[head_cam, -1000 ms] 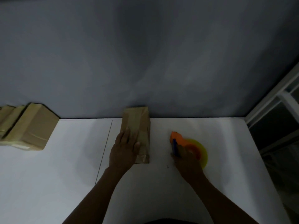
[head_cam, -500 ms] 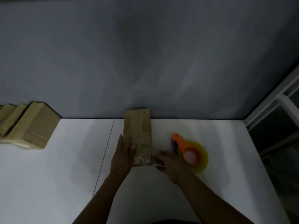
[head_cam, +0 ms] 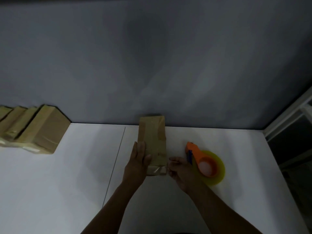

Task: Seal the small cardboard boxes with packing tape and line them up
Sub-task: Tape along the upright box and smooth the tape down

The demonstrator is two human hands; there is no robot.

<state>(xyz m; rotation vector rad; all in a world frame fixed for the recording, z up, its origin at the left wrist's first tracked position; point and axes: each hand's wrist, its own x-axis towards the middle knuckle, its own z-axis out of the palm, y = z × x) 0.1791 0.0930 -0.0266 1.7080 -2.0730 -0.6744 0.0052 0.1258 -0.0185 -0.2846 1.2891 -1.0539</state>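
A small brown cardboard box (head_cam: 154, 139) lies lengthwise on the white table (head_cam: 67, 183), its far end near the wall. Shiny tape covers its near end. My left hand (head_cam: 137, 163) lies flat along the box's left side, fingers straight and thumb resting on the top. My right hand (head_cam: 179, 169) is at the box's near right corner, fingertips touching the tape edge there. An orange tape dispenser with a yellow roll (head_cam: 206, 164) lies on the table just right of my right hand, touched by neither hand.
A row of sealed cardboard boxes (head_cam: 40, 130) stands at the far left against the grey wall. A thin seam (head_cam: 116, 159) runs across the table left of my left hand. A window frame (head_cam: 290, 119) borders the table on the right.
My right hand let go of the tape dispenser and moved left to the box's near right corner. My left hand slid from the box top to its left side.
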